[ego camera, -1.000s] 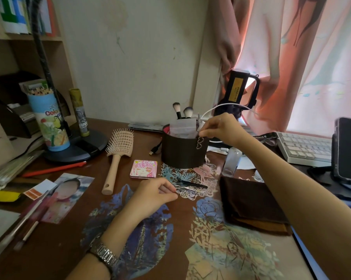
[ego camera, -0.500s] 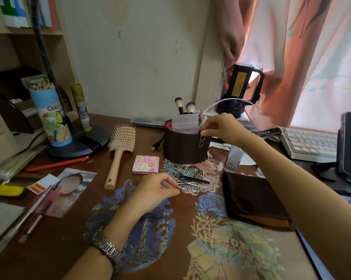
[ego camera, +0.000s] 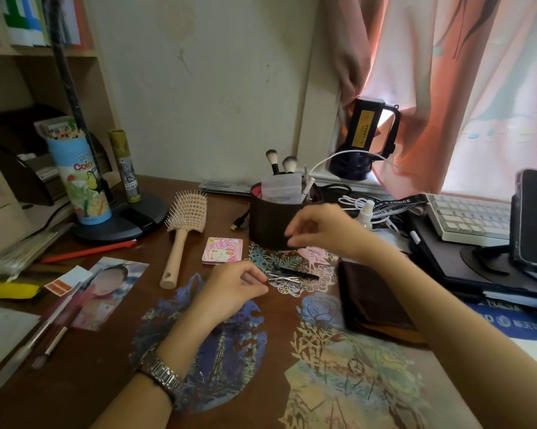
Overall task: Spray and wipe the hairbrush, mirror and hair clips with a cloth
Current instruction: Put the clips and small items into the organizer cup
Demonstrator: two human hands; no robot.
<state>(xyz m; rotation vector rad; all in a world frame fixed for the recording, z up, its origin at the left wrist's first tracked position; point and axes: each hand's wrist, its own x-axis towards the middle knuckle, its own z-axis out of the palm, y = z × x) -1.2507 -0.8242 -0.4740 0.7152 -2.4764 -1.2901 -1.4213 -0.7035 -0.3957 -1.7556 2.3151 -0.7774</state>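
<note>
Brown and crowded, our desk [ego camera: 84,370] holds a dark round holder [ego camera: 268,226] with two makeup brushes [ego camera: 281,162] and a pale packet standing in it, and a tall tube of coloured pencils [ego camera: 77,178] on the left. We see the beige hairbrush [ego camera: 183,233] lying bristles up beside the small pink mirror [ego camera: 222,250]. Our left hand [ego camera: 233,287] pinches thin metal hair clips [ego camera: 287,275] against the desk. Our right hand [ego camera: 326,232] hovers before the holder, fingers loosely curled; it seems to hold nothing. A brown cloth [ego camera: 369,297] lies folded to the right.
</note>
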